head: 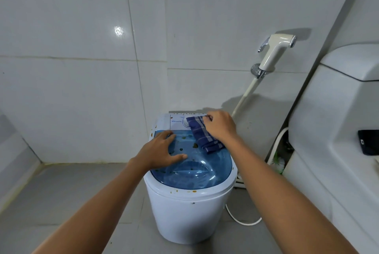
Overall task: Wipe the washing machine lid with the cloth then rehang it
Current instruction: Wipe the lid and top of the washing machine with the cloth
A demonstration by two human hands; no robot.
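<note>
Cloth: the blue checked cloth lies bunched at the far right corner of the lid, partly on the white dial panel.
Right hand: fingers closed on the cloth's far end, pinching it.
Left hand: open and flat on the lid's left side, holding nothing.
Spots: brown spots dot the lid's middle and the washer's front rim.
Risk: a bunched cloth may slide past spots or smear them.
Risk: wiping by the far edge could bump the dial.
Risk: pushing hard could tip the small washer if the left hand lets go.
</note>
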